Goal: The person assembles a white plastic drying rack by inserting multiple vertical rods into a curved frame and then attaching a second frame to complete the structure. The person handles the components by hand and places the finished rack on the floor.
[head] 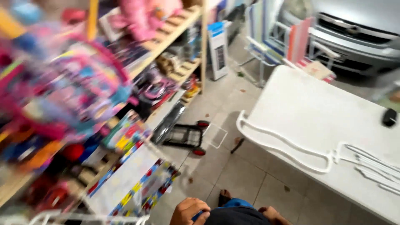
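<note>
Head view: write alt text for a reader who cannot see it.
Both hands, left hand and right hand, sit low against dark clothing above a tiled floor. Blurred wooden shelves of colourful toys fill the left; a white folding table stands right, a small hand trolley between.

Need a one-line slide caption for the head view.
Both hands, left hand and right hand, low in view between blurred wooden toy shelves and a white plastic folding table.

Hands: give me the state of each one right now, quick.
Left hand: fingers curled, closed on something blue; what it is cannot be told.
Right hand: only partly in view at the frame's bottom edge; open or closed cannot be told.
</note>
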